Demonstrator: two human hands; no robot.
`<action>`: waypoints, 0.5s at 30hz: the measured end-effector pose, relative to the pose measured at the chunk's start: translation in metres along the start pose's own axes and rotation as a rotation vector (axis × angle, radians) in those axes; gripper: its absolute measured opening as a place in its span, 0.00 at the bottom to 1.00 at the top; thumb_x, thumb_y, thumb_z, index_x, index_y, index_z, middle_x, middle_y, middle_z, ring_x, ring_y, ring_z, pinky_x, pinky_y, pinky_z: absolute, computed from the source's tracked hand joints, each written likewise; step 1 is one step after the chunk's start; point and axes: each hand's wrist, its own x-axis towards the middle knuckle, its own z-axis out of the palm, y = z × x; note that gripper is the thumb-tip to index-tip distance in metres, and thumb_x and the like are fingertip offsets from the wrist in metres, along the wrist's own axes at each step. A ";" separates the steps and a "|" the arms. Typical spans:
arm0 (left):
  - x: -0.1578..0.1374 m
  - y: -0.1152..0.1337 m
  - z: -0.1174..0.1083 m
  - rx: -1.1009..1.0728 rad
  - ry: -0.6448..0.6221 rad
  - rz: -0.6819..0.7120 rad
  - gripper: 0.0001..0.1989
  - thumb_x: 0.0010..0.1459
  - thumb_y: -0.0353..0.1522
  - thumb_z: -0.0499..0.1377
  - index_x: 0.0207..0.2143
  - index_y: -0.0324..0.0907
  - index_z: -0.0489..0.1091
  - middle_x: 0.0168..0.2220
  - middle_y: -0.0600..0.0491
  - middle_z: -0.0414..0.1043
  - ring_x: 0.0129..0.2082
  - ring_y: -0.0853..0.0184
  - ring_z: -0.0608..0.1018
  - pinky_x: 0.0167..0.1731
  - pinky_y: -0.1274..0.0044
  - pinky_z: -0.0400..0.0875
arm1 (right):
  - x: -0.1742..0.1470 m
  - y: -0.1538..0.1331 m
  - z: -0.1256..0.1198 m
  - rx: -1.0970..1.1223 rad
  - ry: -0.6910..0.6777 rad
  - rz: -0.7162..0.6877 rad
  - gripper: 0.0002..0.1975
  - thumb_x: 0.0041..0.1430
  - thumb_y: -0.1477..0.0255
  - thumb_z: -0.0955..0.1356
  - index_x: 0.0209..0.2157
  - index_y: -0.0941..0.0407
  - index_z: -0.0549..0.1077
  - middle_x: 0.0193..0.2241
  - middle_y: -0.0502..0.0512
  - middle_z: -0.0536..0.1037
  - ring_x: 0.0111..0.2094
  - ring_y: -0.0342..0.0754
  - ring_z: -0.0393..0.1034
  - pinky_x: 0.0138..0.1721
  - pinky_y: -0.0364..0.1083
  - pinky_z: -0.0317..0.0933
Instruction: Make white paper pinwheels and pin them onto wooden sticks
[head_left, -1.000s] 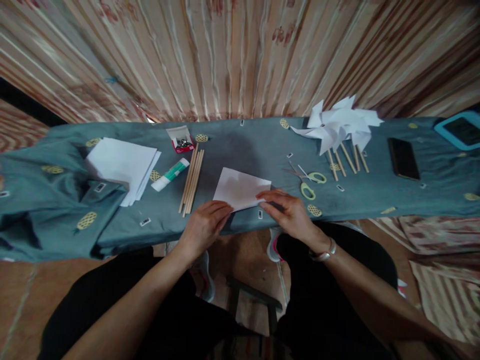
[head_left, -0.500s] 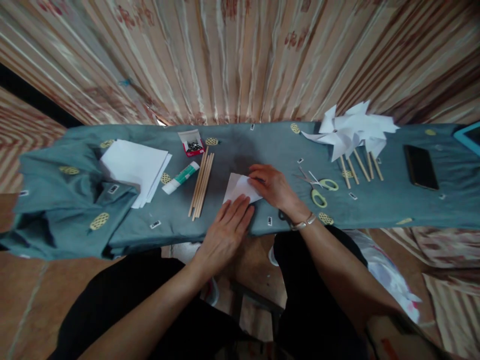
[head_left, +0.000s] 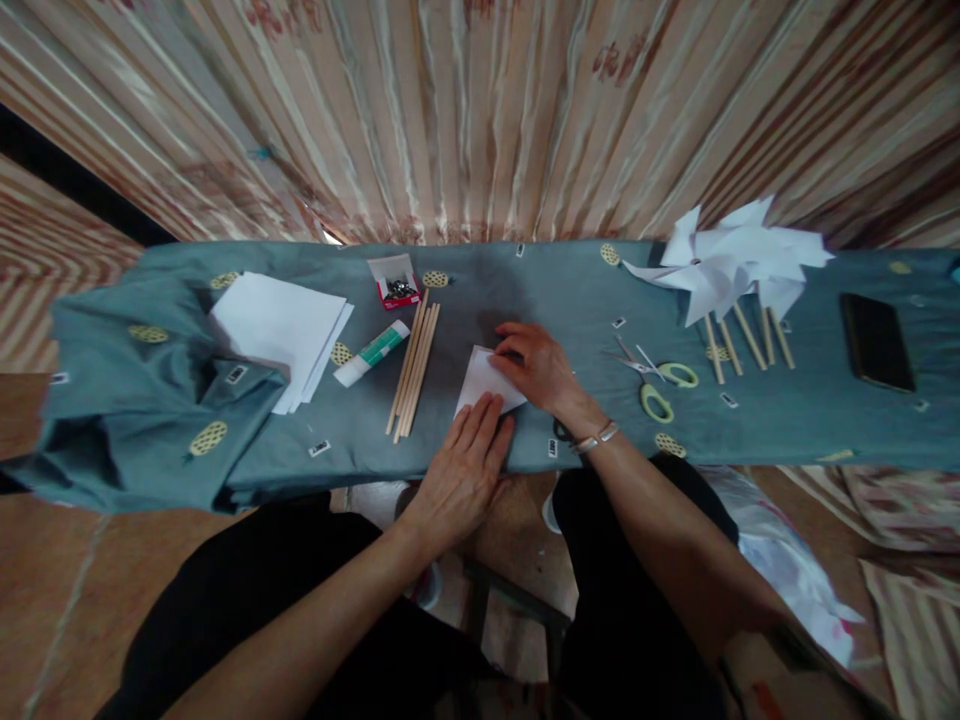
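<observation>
A small piece of white paper (head_left: pixel 478 378) lies near the front edge of the cloth-covered table, looking partly folded over. My left hand (head_left: pixel 463 470) rests flat on its lower edge with the fingers stretched out. At the paper's upper right, my right hand (head_left: pixel 536 368) has bent fingers closed on it, and that hand covers its right side. Several thin wooden sticks (head_left: pixel 415 370) lie left of the paper. Beside them are a green and white glue stick (head_left: pixel 373 353) and a small red and white box of metal pins (head_left: pixel 395 285). Scissors (head_left: pixel 656 385) with light green handles lie spread to the right.
White paper pinwheels (head_left: pixel 739 255) on wooden sticks lie at the right, with a black phone (head_left: pixel 876 342) beyond them. A stack of white paper (head_left: pixel 281 325) sits at the left by bunched cloth (head_left: pixel 150 400). A striped curtain (head_left: pixel 465 120) hangs behind the table.
My right fingertips have shifted a little left over the paper. My left hand stays pressed on the lower edge. The whole view has swung slightly left.
</observation>
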 end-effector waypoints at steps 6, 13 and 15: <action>0.000 -0.001 0.002 -0.004 0.001 -0.014 0.35 0.61 0.35 0.62 0.65 0.29 0.53 0.68 0.26 0.50 0.70 0.43 0.53 0.65 0.53 0.56 | 0.001 0.000 0.005 0.006 0.049 0.016 0.04 0.58 0.72 0.70 0.30 0.55 0.77 0.47 0.62 0.81 0.51 0.56 0.73 0.55 0.58 0.65; -0.001 -0.003 0.003 -0.008 -0.006 -0.023 0.35 0.61 0.36 0.62 0.65 0.29 0.53 0.68 0.26 0.50 0.70 0.43 0.53 0.65 0.54 0.57 | 0.002 0.000 0.009 -0.009 0.083 0.035 0.04 0.57 0.74 0.71 0.28 0.54 0.75 0.45 0.62 0.81 0.50 0.56 0.73 0.54 0.57 0.65; -0.001 -0.003 0.003 -0.004 -0.015 -0.022 0.35 0.62 0.37 0.61 0.65 0.29 0.53 0.69 0.27 0.50 0.70 0.43 0.54 0.64 0.54 0.58 | 0.002 0.000 0.009 -0.011 0.084 0.036 0.04 0.56 0.74 0.71 0.28 0.55 0.75 0.45 0.62 0.81 0.50 0.57 0.73 0.53 0.57 0.65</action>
